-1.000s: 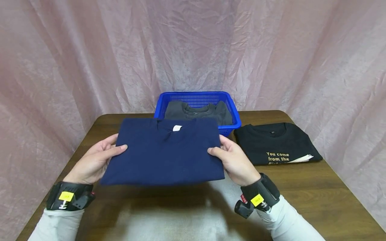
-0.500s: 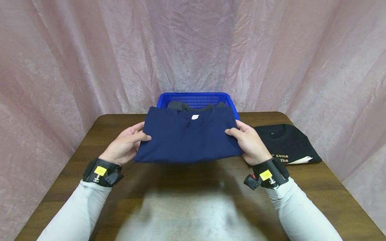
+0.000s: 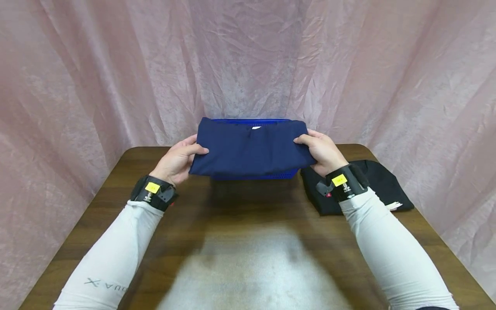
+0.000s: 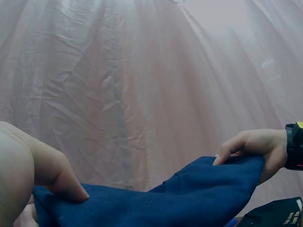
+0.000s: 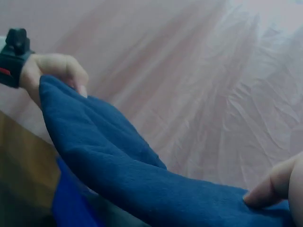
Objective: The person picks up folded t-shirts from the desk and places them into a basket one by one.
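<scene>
A folded navy T-shirt (image 3: 252, 148) with a white neck label hangs between my hands, in the air over the blue plastic basket (image 3: 283, 175). My left hand (image 3: 179, 160) grips its left edge, thumb on top and fingers beneath. At the opposite edge, my right hand (image 3: 322, 151) pinches the cloth the same way. In both wrist views the navy T-shirt (image 4: 156, 205) sags a little in the middle. It hides most of the basket and the dark grey garment inside; a bit of the basket wall (image 5: 73, 198) shows below the cloth in the right wrist view.
A folded black T-shirt (image 3: 379, 183) lies on the wooden table (image 3: 248, 211) to the right, partly behind my right wrist. Pink curtains (image 3: 248, 56) hang close behind the table and along both sides.
Both hands have carried the folded navy T-shirt forward and to the right, from above the table's middle to over the basket. It now covers the dark grey garment from view.
</scene>
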`<state>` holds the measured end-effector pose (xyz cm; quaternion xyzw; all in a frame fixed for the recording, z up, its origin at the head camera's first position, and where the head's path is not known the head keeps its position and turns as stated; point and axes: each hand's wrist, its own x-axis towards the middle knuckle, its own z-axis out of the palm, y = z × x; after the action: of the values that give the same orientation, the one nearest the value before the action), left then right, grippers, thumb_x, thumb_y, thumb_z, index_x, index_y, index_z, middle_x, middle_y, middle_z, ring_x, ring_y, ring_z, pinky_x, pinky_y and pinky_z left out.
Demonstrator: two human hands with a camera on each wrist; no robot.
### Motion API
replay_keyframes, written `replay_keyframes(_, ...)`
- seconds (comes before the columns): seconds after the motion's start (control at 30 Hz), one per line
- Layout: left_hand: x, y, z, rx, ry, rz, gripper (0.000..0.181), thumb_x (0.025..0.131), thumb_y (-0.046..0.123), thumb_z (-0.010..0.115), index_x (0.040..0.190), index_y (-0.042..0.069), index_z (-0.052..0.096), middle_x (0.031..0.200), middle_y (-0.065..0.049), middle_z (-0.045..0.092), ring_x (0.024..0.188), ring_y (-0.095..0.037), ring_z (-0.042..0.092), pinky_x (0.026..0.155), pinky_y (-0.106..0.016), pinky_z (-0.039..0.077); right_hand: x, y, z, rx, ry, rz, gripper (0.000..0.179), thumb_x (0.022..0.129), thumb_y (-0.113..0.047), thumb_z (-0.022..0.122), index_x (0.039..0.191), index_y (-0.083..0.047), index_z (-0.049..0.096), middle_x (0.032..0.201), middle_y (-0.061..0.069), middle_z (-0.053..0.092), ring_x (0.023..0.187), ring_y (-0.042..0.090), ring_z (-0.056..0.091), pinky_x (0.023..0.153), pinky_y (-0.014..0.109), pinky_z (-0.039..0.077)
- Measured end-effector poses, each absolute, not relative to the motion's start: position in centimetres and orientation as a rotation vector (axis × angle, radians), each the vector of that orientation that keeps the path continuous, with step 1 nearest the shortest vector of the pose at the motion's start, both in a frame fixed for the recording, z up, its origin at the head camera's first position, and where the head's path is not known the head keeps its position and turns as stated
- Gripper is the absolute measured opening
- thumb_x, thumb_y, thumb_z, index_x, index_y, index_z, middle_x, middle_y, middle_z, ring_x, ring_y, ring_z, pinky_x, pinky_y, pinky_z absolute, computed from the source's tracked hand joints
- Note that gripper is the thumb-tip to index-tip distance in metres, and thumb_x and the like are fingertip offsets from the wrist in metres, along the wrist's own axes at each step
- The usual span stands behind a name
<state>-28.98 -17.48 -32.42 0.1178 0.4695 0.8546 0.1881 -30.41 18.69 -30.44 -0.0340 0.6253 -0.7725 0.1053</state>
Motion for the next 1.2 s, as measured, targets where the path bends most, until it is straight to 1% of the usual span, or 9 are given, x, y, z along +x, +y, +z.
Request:
replay_keyframes(0.1, -30.2, -17.0, -32.0, 0.323, 1.325, 2.434, 0.061, 0.096, -0.016, 0.040, 0.151, 0.007, 0.030, 0.124, -0.014, 0.055, 0.102, -0.026, 0.060, 0.073, -0.035, 0.059, -31.7, 18.6, -30.3, -0.086, 1.824, -2.304, 0.025, 0.096, -0.002, 0.055, 0.121, -0.003, 0.056, 0.090, 0.004, 0.063, 0.065, 0.015, 0.061, 0.053, 0.024, 0.054)
replay_keyframes(0.27, -32.3, -16.1, -31.8, 0.296, 1.345, 2.463, 0.060, 0.096, -0.014, 0.041, 0.151, 0.010, 0.033, 0.124, -0.013, 0.054, 0.099, -0.025, 0.061, 0.070, -0.034, 0.058, -33.5, 18.6, -30.4, -0.092, 1.826, -2.366, 0.040, 0.092, 0.006, 0.053, 0.131, -0.001, 0.053, 0.106, 0.007, 0.061, 0.074, 0.016, 0.063, 0.058, 0.023, 0.056)
replay_keyframes(0.4, -33.6, -15.4, -32.2, 0.231, 1.418, 2.496, 0.059, 0.096, -0.014, 0.044, 0.149, 0.011, 0.038, 0.127, -0.012, 0.053, 0.099, -0.024, 0.061, 0.069, -0.031, 0.058, -34.7, 18.6, -30.8, -0.051, 1.853, -2.399, 0.046, 0.090, 0.009, 0.053, 0.135, 0.000, 0.052, 0.110, 0.009, 0.060, 0.078, 0.016, 0.064, 0.059, 0.024, 0.058)
replay_keyframes(0.6, -35.5, -14.6, -33.1, 0.065, 1.649, 2.451, 0.057, 0.094, -0.009, 0.053, 0.146, 0.014, 0.046, 0.126, -0.008, 0.057, 0.093, -0.019, 0.063, 0.065, -0.027, 0.057, -36.3, 18.5, -31.8, -0.047, 1.953, -2.364, 0.046, 0.089, 0.013, 0.050, 0.134, 0.002, 0.051, 0.103, 0.007, 0.062, 0.079, 0.016, 0.063, 0.059, 0.024, 0.057)
replay_keyframes(0.7, -36.3, -14.4, -33.8, 0.013, 1.716, 2.426, 0.058, 0.094, -0.007, 0.054, 0.147, 0.015, 0.045, 0.131, -0.008, 0.055, 0.098, -0.019, 0.061, 0.066, -0.026, 0.056, -36.8, 18.5, -32.5, -0.052, 2.047, -2.298, 0.045, 0.088, 0.013, 0.050, 0.132, 0.003, 0.053, 0.097, 0.007, 0.063, 0.076, 0.017, 0.062, 0.056, 0.025, 0.055)
replay_keyframes(0.8, -36.8, -14.2, -34.4, 0.002, 1.742, 2.413, 0.064, 0.093, -0.009, 0.054, 0.151, 0.015, 0.039, 0.140, -0.008, 0.049, 0.109, -0.021, 0.056, 0.075, -0.029, 0.055, -37.3, 18.5, -33.2, -0.041, 2.106, -2.235, 0.049, 0.089, 0.014, 0.049, 0.136, 0.001, 0.051, 0.104, 0.010, 0.062, 0.081, 0.019, 0.062, 0.059, 0.026, 0.055)
replay_keyframes(1.0, -37.3, -14.1, -35.5, 0.007, 1.766, 2.396, 0.072, 0.091, -0.013, 0.050, 0.155, 0.009, 0.024, 0.149, -0.010, 0.038, 0.122, -0.023, 0.047, 0.102, -0.042, 0.042, -37.8, 18.3, -34.6, -0.033, 2.151, -2.161, 0.063, 0.090, 0.016, 0.048, 0.149, -0.002, 0.037, 0.135, 0.017, 0.051, 0.107, 0.025, 0.056, 0.072, 0.024, 0.054)
replay_keyframes(1.1, -37.2, -14.3, -35.8, 0.004, 1.801, 2.372, 0.071, 0.091, -0.012, 0.052, 0.154, 0.007, 0.026, 0.150, -0.011, 0.037, 0.123, -0.023, 0.045, 0.106, -0.044, 0.037, -38.0, 18.3, -35.1, -0.055, 2.177, -2.148, 0.067, 0.090, 0.017, 0.049, 0.152, -0.002, 0.031, 0.141, 0.018, 0.047, 0.115, 0.026, 0.052, 0.083, 0.028, 0.053)
replay_keyframes(1.2, -37.1, -14.5, -35.7, 0.013, 1.894, 2.344, 0.066, 0.092, -0.009, 0.055, 0.152, 0.005, 0.032, 0.151, -0.014, 0.034, 0.128, -0.023, 0.040, 0.111, -0.045, 0.030, -38.0, 18.7, -35.3, -0.105, 2.443, -1.977, 0.065, 0.092, 0.010, 0.054, 0.152, -0.004, 0.033, 0.143, 0.018, 0.045, 0.121, 0.028, 0.048, 0.098, 0.038, 0.047)
